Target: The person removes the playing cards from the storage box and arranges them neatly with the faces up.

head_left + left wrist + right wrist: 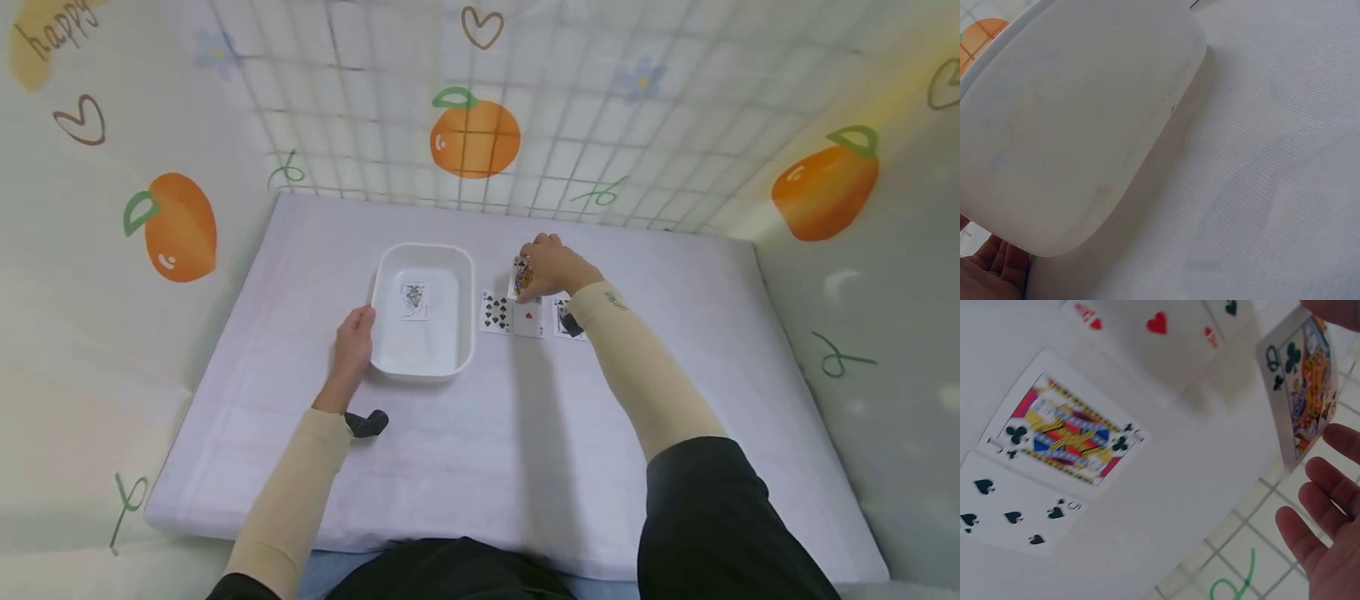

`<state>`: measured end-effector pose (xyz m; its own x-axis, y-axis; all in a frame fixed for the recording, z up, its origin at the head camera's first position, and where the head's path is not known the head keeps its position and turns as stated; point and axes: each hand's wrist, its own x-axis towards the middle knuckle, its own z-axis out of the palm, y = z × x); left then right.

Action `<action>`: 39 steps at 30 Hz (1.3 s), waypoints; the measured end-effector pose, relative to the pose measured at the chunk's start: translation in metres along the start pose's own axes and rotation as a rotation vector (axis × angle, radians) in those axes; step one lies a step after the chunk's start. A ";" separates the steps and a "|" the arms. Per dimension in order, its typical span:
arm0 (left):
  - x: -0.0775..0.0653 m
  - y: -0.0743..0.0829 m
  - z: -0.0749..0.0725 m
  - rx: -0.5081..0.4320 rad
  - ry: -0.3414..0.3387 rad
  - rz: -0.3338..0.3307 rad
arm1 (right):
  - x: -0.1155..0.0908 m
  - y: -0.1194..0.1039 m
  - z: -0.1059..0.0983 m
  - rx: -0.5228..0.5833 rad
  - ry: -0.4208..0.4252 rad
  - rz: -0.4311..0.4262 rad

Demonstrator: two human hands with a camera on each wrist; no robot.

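Observation:
My right hand point(555, 268) pinches a queen of clubs point(1310, 387) by its edge, lifted and tilted above the other cards. Just below it lie a spade card point(496, 312) and the ace of hearts point(528, 323), side by side. To their right is the jack of clubs point(1066, 434), partly covered by my right wrist in the head view. A five of spades point(1013, 515) beside the jack shows in the right wrist view. My left hand point(352, 346) grips the left side of a white plastic tray point(442, 354). One card point(414, 301) with a figure lies inside the tray.
A pale cloth point(442, 467) covers the table. Behind stands a wire grid point(555, 100) under a translucent sheet printed with oranges, which also hangs at both sides. A black wrist-camera mount point(367, 424) sticks out from my left wrist, low over the cloth.

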<state>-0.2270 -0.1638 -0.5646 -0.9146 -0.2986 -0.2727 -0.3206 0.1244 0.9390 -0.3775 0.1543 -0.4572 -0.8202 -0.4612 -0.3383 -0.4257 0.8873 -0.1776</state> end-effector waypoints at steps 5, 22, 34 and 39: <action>-0.002 0.000 0.000 0.008 0.004 -0.002 | -0.014 0.017 0.001 0.012 0.005 0.013; -0.006 -0.002 0.000 0.021 -0.003 -0.004 | -0.067 0.077 0.004 0.064 -0.005 0.146; -0.006 -0.001 0.002 0.037 0.000 -0.037 | -0.098 0.117 0.016 0.106 -0.014 0.243; -0.007 -0.001 0.001 0.047 0.006 -0.043 | -0.106 0.123 0.021 0.122 -0.038 0.274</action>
<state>-0.2206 -0.1609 -0.5644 -0.8984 -0.3100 -0.3110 -0.3707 0.1556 0.9156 -0.3353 0.3124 -0.4630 -0.8825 -0.2061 -0.4226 -0.1392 0.9730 -0.1840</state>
